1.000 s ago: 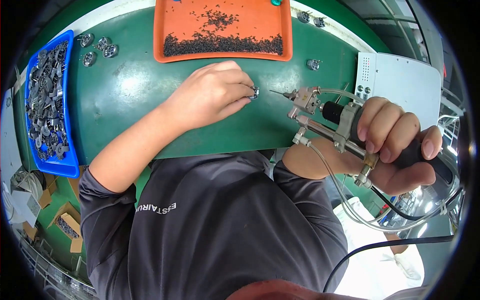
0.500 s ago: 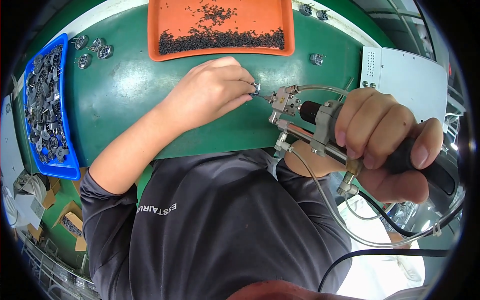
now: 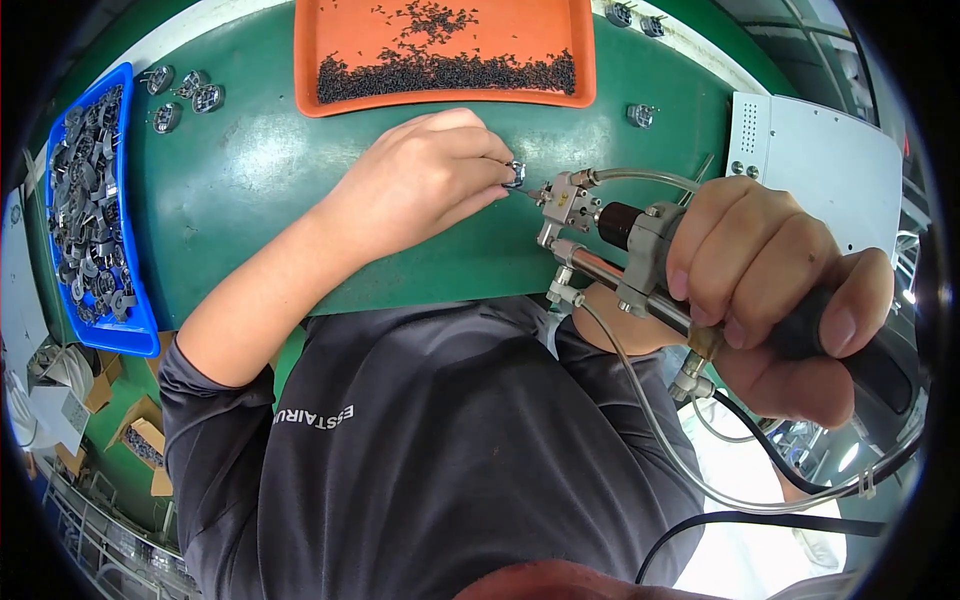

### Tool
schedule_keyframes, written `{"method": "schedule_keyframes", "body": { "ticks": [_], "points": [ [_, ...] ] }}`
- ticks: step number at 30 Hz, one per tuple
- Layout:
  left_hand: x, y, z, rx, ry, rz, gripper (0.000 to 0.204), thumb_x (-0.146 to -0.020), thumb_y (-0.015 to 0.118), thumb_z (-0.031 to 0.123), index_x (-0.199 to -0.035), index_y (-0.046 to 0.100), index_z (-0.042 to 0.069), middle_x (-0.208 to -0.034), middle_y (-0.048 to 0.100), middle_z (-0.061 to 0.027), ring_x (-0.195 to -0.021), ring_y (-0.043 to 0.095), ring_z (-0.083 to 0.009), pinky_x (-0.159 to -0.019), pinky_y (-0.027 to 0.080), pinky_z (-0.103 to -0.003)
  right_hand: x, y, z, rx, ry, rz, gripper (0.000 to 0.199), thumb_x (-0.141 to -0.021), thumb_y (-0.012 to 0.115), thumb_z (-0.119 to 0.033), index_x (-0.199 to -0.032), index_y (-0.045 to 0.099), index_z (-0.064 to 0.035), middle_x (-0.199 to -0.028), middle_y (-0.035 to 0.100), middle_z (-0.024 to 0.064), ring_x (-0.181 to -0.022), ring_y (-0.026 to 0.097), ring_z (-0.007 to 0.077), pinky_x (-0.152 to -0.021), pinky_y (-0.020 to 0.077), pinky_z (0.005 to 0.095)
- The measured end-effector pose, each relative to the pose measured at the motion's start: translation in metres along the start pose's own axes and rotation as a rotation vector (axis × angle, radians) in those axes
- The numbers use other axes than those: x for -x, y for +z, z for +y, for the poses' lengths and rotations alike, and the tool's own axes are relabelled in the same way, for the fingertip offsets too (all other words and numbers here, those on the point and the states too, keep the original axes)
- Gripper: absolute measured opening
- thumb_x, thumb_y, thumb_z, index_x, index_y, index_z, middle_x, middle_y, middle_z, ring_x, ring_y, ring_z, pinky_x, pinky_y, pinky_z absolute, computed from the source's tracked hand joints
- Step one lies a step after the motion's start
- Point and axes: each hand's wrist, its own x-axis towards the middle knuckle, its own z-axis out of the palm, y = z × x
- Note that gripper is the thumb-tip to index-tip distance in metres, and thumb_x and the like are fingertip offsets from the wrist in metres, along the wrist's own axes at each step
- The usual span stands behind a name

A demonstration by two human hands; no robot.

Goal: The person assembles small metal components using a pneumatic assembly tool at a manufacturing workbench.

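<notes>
My left hand (image 3: 428, 182) is closed above the green worktop, its fingertips pinching a small round part (image 3: 516, 174) with dark and shiny metal surfaces. Most of that part is hidden behind the fingers. My right hand (image 3: 765, 285) wraps round the grip of a powered screwdriver (image 3: 625, 225) with a metal head and clear hoses. The screwdriver points left, and its thin tip (image 3: 527, 192) reaches the lower side of the small part. Whether the tip touches it I cannot tell.
An orange tray (image 3: 304, 60) of tiny black screws lies beyond my hands. At the left, a blue tray (image 3: 146, 300) holds many dark parts. Several round parts (image 3: 207, 98) stand near it, another (image 3: 640, 116) at right. A white box (image 3: 815, 170) stands right; hoses (image 3: 690, 480) loop below the screwdriver.
The view has shifted slightly. My right hand and the grip have tipped down a little, while my left hand keeps its pinch on the small part.
</notes>
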Motion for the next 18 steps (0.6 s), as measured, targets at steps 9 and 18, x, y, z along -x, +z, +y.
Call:
{"method": "schedule_keyframes", "body": {
  "ticks": [9, 18],
  "points": [
    [0.007, 0.002, 0.000, -0.041, 0.070, 0.003, 0.014, -0.081, 0.079, 0.007, -0.093, 0.073, 0.001, -0.099, 0.072, -0.0095, -0.091, 0.069, -0.0288, -0.076, 0.059, -0.041, -0.017, 0.022, 0.009, 0.051, -0.039, -0.086, 0.029, -0.100, 0.071, -0.027, -0.101, 0.047, -0.0112, -0.062, 0.054, -0.0018, -0.045, 0.051, 0.0123, -0.042, 0.0460, 0.0286],
    [0.036, -0.083, 0.012, -0.434, 0.045, 0.185, 0.011, -0.081, 0.078, 0.008, -0.090, 0.073, 0.006, -0.099, 0.073, -0.0077, -0.092, 0.070, -0.0262, -0.078, 0.056, -0.041, 0.015, -0.008, -0.033, -0.055, -0.307, 0.165, 0.042, -0.099, 0.071, -0.043, -0.123, 0.053, -0.0143, -0.069, 0.057, -0.0031, -0.052, 0.056, 0.0120, -0.048, 0.0469, 0.0241]
  ]
}}
